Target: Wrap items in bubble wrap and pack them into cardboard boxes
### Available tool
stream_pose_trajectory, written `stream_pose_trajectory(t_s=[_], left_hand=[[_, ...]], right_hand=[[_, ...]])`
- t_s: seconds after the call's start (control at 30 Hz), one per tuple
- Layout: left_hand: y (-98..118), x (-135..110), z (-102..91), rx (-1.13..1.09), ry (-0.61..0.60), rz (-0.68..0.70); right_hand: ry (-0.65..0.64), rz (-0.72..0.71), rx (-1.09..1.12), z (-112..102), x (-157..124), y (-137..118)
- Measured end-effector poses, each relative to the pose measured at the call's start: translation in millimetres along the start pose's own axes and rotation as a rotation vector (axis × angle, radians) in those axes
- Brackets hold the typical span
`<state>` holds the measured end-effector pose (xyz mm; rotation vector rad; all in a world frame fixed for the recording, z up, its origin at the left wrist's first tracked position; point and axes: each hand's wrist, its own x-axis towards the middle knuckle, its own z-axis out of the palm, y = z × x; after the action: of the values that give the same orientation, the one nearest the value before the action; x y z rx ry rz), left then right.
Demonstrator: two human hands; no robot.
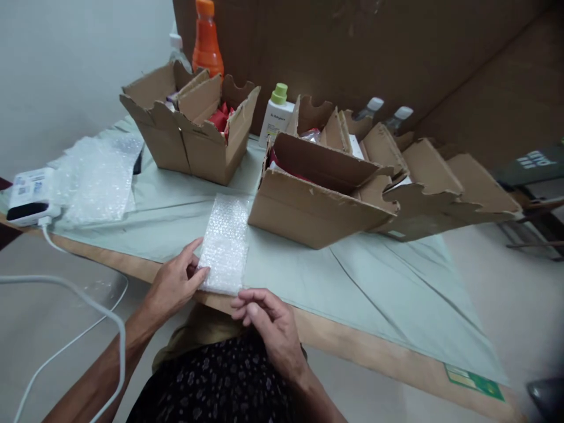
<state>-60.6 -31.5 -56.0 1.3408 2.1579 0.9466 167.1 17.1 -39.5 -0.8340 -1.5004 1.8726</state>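
Note:
A clear bubble wrap bag (225,241) lies flat on the cloth at the near edge of the table. My left hand (174,282) holds its left edge, thumb on top and the other fingers curled at the side. By the bag's near right corner is my right hand (268,326), its fingers loosely bent and the thumb apart from them. The right fingertips are at the corner or just short of it; I cannot tell whether they touch.
Cardboard bins (326,205) with small packages stand behind and to the right. Another divided bin (202,141) holds red items. More bubble wrap bags (99,182) lie left, beside a white device (33,197) with a cable (110,320). Bottles, one orange (207,44), stand at the back.

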Motion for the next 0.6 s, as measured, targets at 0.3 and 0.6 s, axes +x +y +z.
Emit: stream_pose_trajectory(t_s=[0.3,0.6], left_hand=[[-9.3,-7.8,7.6,0.159,0.116,0.106],[-11.4,-42.3,-9.9,0.131,0.129,0.523]], right_hand=[[-0.267,-0.504,-1.19,-7.1,35.2,8.7],[-0.239,-0.347,-0.937,-3.8,47.4,4.2]])
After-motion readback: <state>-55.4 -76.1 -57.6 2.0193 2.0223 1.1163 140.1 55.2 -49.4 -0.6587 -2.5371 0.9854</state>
